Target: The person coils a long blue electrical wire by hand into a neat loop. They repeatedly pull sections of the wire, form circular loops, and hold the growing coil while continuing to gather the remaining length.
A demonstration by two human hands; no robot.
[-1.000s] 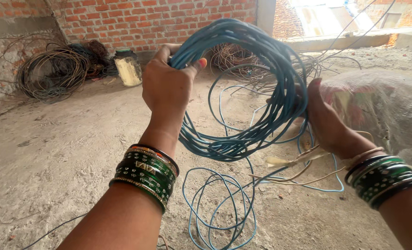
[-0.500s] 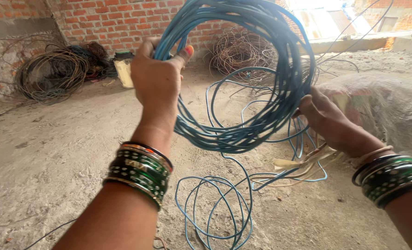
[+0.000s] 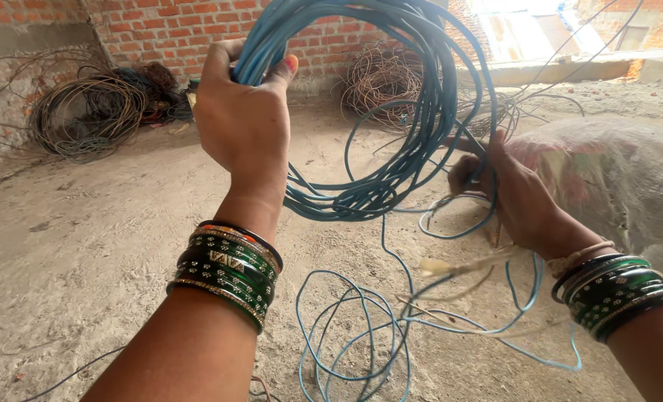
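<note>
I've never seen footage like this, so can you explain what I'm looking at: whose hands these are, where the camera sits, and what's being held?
The camera is worn on a person's head and looks down, so both arms are the wearer's own. There is no machine. The left hand has a closed grip on the top of a thick coil of blue wire, held up in the air. The right hand pinches a strand at the coil's lower right side. Both wrists wear green bangles. Loose blue wire loops trail on the sandy floor. A pale sack lies at the right. Other wire bundles sit by the brick wall.
</note>
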